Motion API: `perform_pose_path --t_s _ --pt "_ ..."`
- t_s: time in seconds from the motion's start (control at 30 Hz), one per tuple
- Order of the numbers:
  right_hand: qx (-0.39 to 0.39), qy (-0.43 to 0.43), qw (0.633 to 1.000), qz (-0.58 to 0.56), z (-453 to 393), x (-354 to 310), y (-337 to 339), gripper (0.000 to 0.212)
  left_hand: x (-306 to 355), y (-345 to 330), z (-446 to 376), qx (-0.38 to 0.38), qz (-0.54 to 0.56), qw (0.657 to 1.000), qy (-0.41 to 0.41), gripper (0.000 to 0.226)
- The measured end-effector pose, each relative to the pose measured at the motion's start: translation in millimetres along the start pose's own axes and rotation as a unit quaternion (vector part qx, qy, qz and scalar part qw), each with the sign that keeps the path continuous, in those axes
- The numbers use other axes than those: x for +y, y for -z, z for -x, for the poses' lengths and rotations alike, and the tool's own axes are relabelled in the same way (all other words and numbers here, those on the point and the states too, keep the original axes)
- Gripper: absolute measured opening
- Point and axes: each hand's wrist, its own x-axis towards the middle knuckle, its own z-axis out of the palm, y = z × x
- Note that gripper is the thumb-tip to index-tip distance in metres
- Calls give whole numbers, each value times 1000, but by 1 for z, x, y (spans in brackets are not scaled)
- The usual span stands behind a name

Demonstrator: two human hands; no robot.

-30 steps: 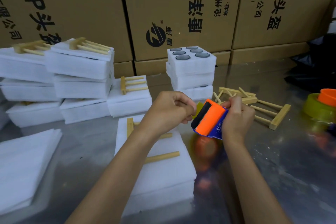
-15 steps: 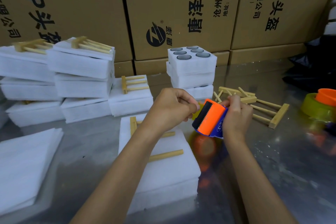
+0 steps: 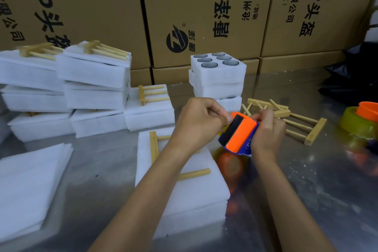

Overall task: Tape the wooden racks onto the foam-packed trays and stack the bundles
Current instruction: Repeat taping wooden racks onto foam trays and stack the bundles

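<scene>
An orange and blue tape dispenser (image 3: 239, 134) with a black toothed blade is gripped by my right hand (image 3: 266, 132) above the metal table. My left hand (image 3: 199, 121) is curled at the dispenser's top edge, fingertips pinching at the tape end there. Under my left forearm lies a white foam-packed tray (image 3: 190, 196) with a wooden rack (image 3: 154, 145) on top, partly hidden by my arm. Finished bundles with racks are stacked at the left (image 3: 94, 80).
A stack of foam trays holding glass cups (image 3: 217, 75) stands behind my hands. Loose wooden racks (image 3: 298, 125) lie at the right, next to a tape roll with an orange core (image 3: 360, 120). Loose foam sheets (image 3: 26, 186) sit at front left. Cardboard boxes (image 3: 204, 12) wall the back.
My left fingers have shifted closer onto the dispenser's top edge. The dispenser has tilted slightly. The view has drifted a little.
</scene>
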Motion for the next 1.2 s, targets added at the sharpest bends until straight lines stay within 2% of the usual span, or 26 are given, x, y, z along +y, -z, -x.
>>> perform_pose_path --t_s 0.27,0.4,0.57,0.73,0.87,0.97,1.07,1.2 --pt "55 40 998 12 -6 11 3 47 9 -8 5 32 -52 996 -58 21" --pt "58 59 996 30 -9 12 4 45 19 3 9 35 -33 997 -67 25" --pt "60 74 991 89 -17 16 8 46 33 41 12 65 68 993 -77 15" --pt "49 85 989 108 -17 18 7 46 39 75 19 79 77 989 -95 8" --pt "58 96 986 124 -19 20 13 48 41 118 30 140 117 976 -121 7" --pt "58 101 982 151 -21 16 17 53 32 146 37 165 122 975 -85 5" --pt "12 98 976 196 -24 3 13 53 17 158 45 185 150 971 -31 6" --pt "-124 116 948 270 -35 -32 -2 46 -14 165 68 227 260 939 -3 9"
